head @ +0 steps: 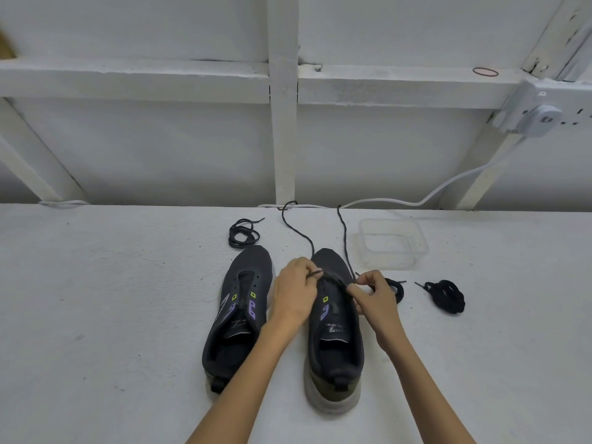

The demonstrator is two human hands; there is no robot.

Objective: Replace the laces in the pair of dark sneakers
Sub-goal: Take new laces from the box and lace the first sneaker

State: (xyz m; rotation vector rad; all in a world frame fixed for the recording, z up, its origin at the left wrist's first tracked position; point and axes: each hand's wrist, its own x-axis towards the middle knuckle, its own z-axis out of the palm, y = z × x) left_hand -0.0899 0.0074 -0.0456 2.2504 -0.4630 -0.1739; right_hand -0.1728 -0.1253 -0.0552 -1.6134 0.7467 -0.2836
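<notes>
Two bare forearms come up from the bottom edge of the frame to the middle. The left hand (296,290) has its fingers curled and pinches one end of a thin dark grey lace (299,233) at the front eyelets of the right-side sneaker (334,347). The right hand (374,299), also curled, pinches the same lace on the other side of the tongue. This sneaker has a dark knit upper, a thick pale sole, an olive heel patch and a small yellow-green and purple trim by the eyelets. It stands heel-near, toe-far on the rough, white-painted worktop (112,299).

Just left of it, parallel, stands the left-side sneaker (237,315), of the same make, with its eyelet holes bare and its tongue showing. Right of centre a black lace bundle (447,296) lies in a loose knot, and a second black bundle (397,288) sits partly behind the right hand.

Past the toes, the two strands of the grey lace run in wavy lines toward the far edge of the worktop. A coiled lace (243,233), thin and dark, lies beyond the left-side sneaker's toe. To the right of the strands stands a clear, rounded-rectangle plastic tub (392,243), and the white worktop shows through its base.

Behind, a white cable (448,187) climbs to a wall socket (541,118) in the upper right of the frame. A reddish rubber band (485,72) rests on a ledge of the white timber frame (283,123).
</notes>
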